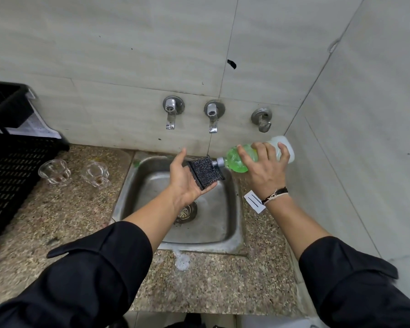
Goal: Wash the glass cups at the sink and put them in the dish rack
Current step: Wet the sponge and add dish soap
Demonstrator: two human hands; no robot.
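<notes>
From the head camera, a steel sink [152,176] sits at the middle of the frame, set into a speckled stone counter [64,209]. Over the basin, just above centre, the left hand [187,181] lies palm up with its fingers nearly straight and a dark scouring pad [206,172] resting across them; the thumb points up toward the wall. To its right, the right hand [263,166] grips a clear bottle [240,159] of green liquid, fingers wrapped over the top of it. The bottle is tipped on its side, its grey nozzle touching or just beside the pad's right edge. A dark cord band and a white tag are on the right wrist.

Two glass cups [55,172] [95,174] stand on the counter at the left middle of the frame, side by side but apart, between the sink and a black slotted dish rack [7,166] that fills the left edge. Neither cup is in the rack.

On the tiled wall at the centre, above the sink, are two taps [172,112] [213,116] and a third metal fitting to their right. A patch of foam [182,261] lies on the counter just below the sink's front rim.
</notes>
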